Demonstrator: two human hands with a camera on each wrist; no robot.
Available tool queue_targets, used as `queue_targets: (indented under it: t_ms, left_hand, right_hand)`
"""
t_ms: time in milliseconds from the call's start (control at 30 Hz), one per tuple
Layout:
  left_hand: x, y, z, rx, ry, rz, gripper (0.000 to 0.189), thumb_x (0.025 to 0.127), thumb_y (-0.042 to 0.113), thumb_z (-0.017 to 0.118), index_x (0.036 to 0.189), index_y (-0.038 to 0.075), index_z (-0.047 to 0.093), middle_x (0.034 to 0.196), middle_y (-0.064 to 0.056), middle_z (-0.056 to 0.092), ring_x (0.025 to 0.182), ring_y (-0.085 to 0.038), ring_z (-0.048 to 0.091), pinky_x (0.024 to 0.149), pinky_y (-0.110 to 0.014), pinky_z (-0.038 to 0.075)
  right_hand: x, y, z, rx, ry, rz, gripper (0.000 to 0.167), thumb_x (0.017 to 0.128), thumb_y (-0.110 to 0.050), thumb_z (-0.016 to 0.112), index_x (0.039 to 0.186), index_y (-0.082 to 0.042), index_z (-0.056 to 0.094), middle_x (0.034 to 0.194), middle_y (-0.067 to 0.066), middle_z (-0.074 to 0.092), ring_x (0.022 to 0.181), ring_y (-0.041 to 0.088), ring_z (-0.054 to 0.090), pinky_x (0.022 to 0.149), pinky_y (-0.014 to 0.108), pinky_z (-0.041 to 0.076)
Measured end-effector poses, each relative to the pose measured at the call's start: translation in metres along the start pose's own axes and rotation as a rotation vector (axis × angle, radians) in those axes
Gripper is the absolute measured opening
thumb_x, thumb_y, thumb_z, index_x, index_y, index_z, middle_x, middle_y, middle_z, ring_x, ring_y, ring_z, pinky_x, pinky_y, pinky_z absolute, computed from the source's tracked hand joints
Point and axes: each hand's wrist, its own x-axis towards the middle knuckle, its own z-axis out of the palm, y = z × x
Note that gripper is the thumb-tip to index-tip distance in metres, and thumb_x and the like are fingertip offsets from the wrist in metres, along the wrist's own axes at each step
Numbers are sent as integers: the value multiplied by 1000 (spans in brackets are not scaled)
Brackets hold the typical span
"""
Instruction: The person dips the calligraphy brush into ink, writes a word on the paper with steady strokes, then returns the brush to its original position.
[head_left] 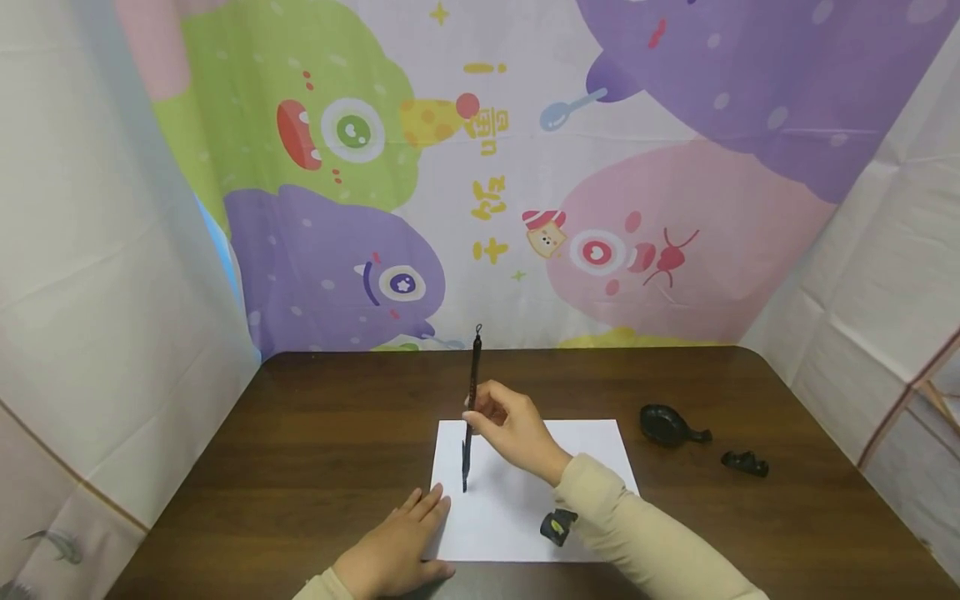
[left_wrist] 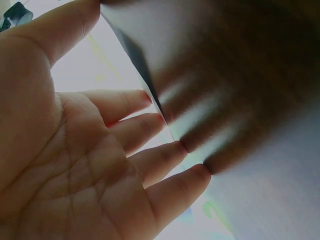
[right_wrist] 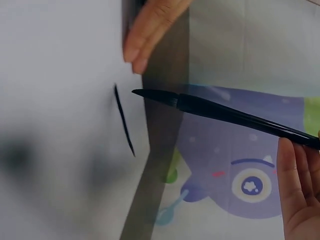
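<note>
My right hand [head_left: 517, 429] pinches a black writing brush [head_left: 476, 367] with a hanging loop on top, held nearly upright over the left part of a white paper sheet [head_left: 517, 500]. In the right wrist view the pointed bristles [right_wrist: 155, 95] appear dark, and a thin black ink stroke [right_wrist: 123, 120] lies on the paper beside the tip. My left hand [head_left: 397, 542] rests at the sheet's left edge with its fingers straight and a little spread. Seen from the left wrist, the fingertips [left_wrist: 200, 172] press down at the paper's border.
On the brown wooden table [head_left: 337, 417], right of the sheet, sit a black round dish with a handle [head_left: 666, 425] and a small black humped piece [head_left: 745, 463]. A cartoon-printed curtain [head_left: 487, 292] hangs behind the table, with pale cloth at both sides.
</note>
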Motion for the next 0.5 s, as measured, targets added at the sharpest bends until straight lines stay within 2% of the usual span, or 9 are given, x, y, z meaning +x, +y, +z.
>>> queue_targets:
  t_ms: [167,333,500]
  left_hand:
    - [0,0,0,5,5,1,81,82,44,74,144,-1,45,155,-20,37,140,-48,35,102,-67,39]
    - [0,0,0,2,2,-6,81,82,43,74,144,0,45,155,-20,37,141,-48,34,103,-67,38]
    - [0,0,-1,5,2,-1,81,82,44,74,144,0,45,155,-20,37,140,-48,35,103,-67,38]
  right_hand:
    - [9,-1,-7,49,53,-1,9,91,-9,69,97,-6,62,83,9,68,69,12,67,62,24,56]
    - [16,1,-11,101,95,3,12,91,-6,67,100,0,62,86,15,68,71,24,68,64,27,59]
    - [20,7,-12,97,118,14,10,92,-8,66,98,-3,61,88,15,68,77,31,69,68,24,58]
